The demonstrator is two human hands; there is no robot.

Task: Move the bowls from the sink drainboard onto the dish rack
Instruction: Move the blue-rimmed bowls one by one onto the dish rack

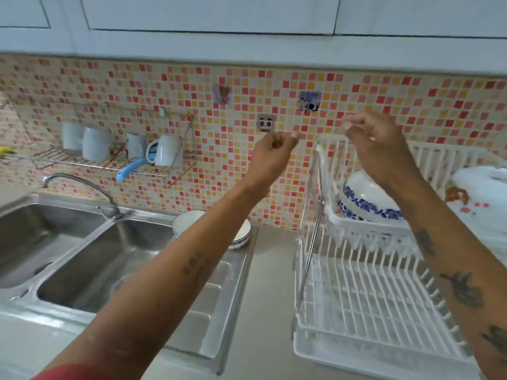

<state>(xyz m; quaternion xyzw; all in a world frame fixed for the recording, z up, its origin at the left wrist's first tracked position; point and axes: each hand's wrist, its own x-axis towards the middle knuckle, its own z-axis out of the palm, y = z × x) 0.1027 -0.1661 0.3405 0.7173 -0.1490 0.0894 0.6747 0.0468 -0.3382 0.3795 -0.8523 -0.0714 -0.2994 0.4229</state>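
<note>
A white bowl with a blue-patterned rim (241, 237) stands on the steel drainboard (208, 311) at its far end, partly hidden behind my left forearm. A white bowl with blue flowers (367, 198) lies tilted on the upper tier of the white dish rack (356, 297). My left hand (274, 149) is raised in front of the tiled wall, fingers curled, holding nothing. My right hand (375, 141) hovers above the rack's upper tier, fingers loosely curled with nothing visible in them.
A double steel sink (90, 264) with a curved tap (82, 187) lies to the left. A wire wall shelf (109, 160) carries white mugs. White plates or lids (482, 198) sit at the rack's right end. Bare steel counter runs between drainboard and rack.
</note>
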